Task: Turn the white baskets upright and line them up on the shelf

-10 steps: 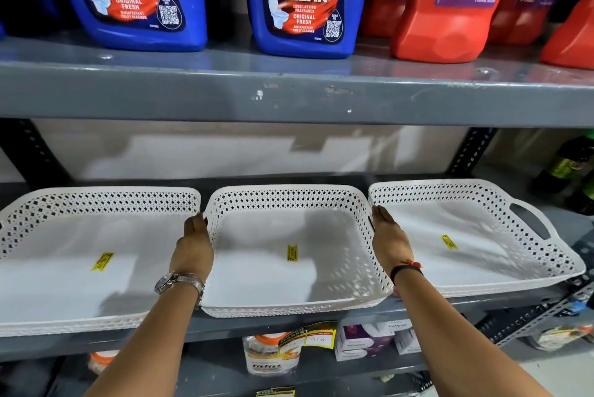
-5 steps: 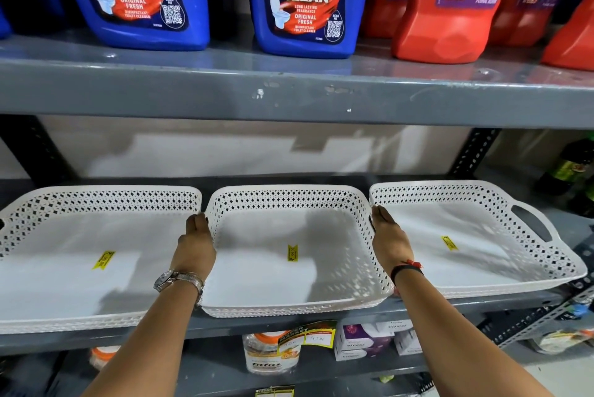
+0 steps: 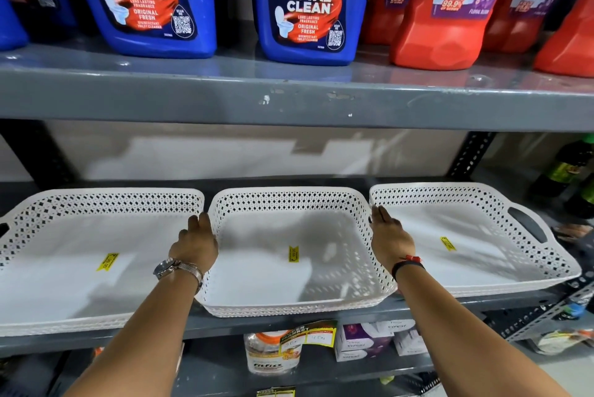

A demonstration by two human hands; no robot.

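Three white perforated baskets stand upright, side by side, on the grey shelf point(image 3: 225, 326): the left basket point(image 3: 96, 200), the middle basket point(image 3: 289, 195) and the right basket point(image 3: 450, 192). Each has a yellow sticker on its floor. My left hand point(image 3: 196, 245), with a wristwatch, presses the middle basket's left side in the gap beside the left basket. My right hand point(image 3: 390, 237), with a black and red wristband, lies flat along its right side. The middle basket is held between both hands.
An upper shelf point(image 3: 289, 100) hangs close above, carrying blue cleaner bottles point(image 3: 308, 4) and red bottles point(image 3: 450, 10). Dark green bottles point(image 3: 565, 168) stand at the far right. Jars and boxes point(image 3: 273, 355) sit on the shelf below.
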